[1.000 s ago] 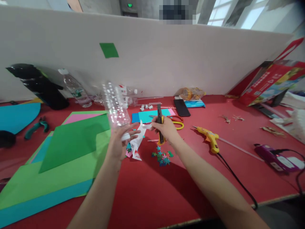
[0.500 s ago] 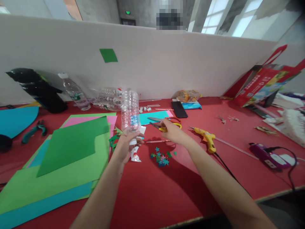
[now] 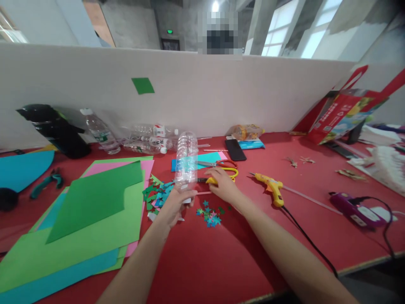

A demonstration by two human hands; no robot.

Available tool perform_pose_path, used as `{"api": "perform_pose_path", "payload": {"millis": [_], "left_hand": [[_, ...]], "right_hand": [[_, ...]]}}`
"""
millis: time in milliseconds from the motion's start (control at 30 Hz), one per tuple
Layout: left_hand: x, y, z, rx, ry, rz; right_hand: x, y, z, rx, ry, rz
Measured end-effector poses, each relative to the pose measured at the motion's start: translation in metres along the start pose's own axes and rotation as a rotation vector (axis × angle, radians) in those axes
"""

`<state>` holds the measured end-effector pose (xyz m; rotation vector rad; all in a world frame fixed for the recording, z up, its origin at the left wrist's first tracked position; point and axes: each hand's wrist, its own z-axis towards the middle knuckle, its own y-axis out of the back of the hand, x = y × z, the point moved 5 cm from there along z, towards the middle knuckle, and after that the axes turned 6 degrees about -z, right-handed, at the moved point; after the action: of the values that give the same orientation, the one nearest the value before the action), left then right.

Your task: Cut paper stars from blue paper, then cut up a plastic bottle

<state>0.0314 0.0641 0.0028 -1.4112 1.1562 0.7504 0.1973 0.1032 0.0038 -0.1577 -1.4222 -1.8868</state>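
Note:
My left hand [image 3: 179, 204] is wrapped around the neck end of a clear plastic bottle [image 3: 186, 162], which points base up and away from me. My right hand [image 3: 223, 185] reaches over a pair of yellow-handled scissors [image 3: 211, 180], fingers closed at the handle; one yellow loop shows beyond the knuckles. Just behind lie red-handled scissors [image 3: 228, 162], partly over blue paper [image 3: 207, 158]. Below the right hand is a small heap of coloured paper stars [image 3: 210, 215]. A pale pink strip [image 3: 204, 193] runs between the two hands. Blue and green paper scraps [image 3: 161, 194] lie beside my left hand.
Coloured sheets [image 3: 95, 202] cover the left side, near pliers [image 3: 47, 183]. Bottles [image 3: 145, 143] and a black flask [image 3: 53, 128] line the white partition [image 3: 202, 93]. Rightward are a phone [image 3: 236, 150], a yellow glue gun [image 3: 270, 188] with its cord, and a purple power strip [image 3: 357, 209].
The view has tilted up slightly. My left hand has brought the bottle to the right, uncovering the blue scraps. My right hand stays at the yellow-handled scissors, whose dark blade now sits nearer me.

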Motion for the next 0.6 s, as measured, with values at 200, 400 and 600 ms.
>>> {"api": "perform_pose_path", "payload": {"millis": [200,400,600], "left_hand": [[0.006,-0.001,0.003,0.019,-0.028,0.003],[0.013,-0.003,0.007,0.0,-0.098,0.067],[0.004,-0.001,0.002,-0.061,-0.136,0.065]], "right_hand": [[0.012,0.026,-0.013,-0.095,-0.087,0.207],[0.021,0.003,-0.007,-0.04,-0.146,0.431],[-0.002,0.032,-0.086,0.009,-0.291,0.448]]}}
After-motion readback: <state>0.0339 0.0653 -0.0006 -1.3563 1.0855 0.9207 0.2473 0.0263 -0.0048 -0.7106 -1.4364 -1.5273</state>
